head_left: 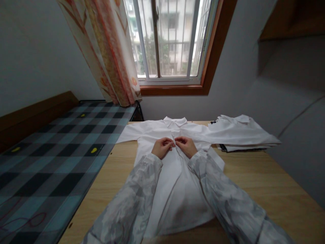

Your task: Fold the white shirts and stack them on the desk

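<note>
A white long-sleeved shirt (162, 183) lies spread face up on the wooden table, its collar toward the window and its sleeves stretched out to both sides. Both hands meet over the front opening in the chest area. My left hand (163, 147) pinches the left edge of the opening between thumb and fingers. On the other edge, my right hand (186, 145) pinches the cloth in the same way, close beside the left. Whether a button sits between the fingers is too small to tell. Below the hands the front edges hang slightly apart.
Folded white clothes (236, 125) lie stacked at the table's back right, partly under the shirt's sleeve. The wooden table (254, 183) borders a bed with a checked cover (63, 152) on the left. A curtain (111, 51) hangs beside the barred window (172, 44).
</note>
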`<state>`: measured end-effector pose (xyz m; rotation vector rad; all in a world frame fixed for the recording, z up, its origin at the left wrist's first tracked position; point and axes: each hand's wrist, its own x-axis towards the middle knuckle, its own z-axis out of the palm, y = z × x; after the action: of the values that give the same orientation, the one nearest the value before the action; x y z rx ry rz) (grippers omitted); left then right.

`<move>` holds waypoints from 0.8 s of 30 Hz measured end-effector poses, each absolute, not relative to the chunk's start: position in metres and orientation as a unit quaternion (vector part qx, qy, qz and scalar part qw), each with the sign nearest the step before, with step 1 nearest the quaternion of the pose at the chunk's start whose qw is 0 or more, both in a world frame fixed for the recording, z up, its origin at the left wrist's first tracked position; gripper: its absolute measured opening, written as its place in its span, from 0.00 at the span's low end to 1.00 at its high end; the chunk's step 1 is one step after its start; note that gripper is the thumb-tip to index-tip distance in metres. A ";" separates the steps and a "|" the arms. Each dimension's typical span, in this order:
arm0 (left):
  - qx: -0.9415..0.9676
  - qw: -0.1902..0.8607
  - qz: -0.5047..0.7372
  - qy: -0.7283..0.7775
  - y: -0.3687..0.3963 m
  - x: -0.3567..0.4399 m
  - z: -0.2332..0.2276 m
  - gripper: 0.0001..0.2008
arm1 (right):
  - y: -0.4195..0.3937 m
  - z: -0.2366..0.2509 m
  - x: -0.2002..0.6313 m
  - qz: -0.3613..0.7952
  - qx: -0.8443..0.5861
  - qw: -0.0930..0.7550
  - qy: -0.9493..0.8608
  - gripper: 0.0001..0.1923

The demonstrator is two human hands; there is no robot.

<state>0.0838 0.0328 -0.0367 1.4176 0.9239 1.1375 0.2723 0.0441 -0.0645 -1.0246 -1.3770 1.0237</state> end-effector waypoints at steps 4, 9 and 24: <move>0.590 0.527 0.477 0.382 0.034 0.084 -0.038 0.19 | 0.043 -0.063 0.272 0.442 -0.422 0.541 -0.577 0.15; 0.592 0.531 0.474 0.378 0.036 0.083 -0.040 0.19 | 0.041 -0.062 0.271 0.439 -0.422 0.533 -0.588 0.16; 0.585 0.523 0.467 0.407 0.039 0.082 -0.048 0.23 | 0.032 -0.056 0.269 0.276 -0.424 0.523 -0.686 0.11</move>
<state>0.0824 0.0391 -0.0482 1.4005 0.9754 1.1170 0.2695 0.0315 -0.0564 -1.0159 -1.6418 0.6609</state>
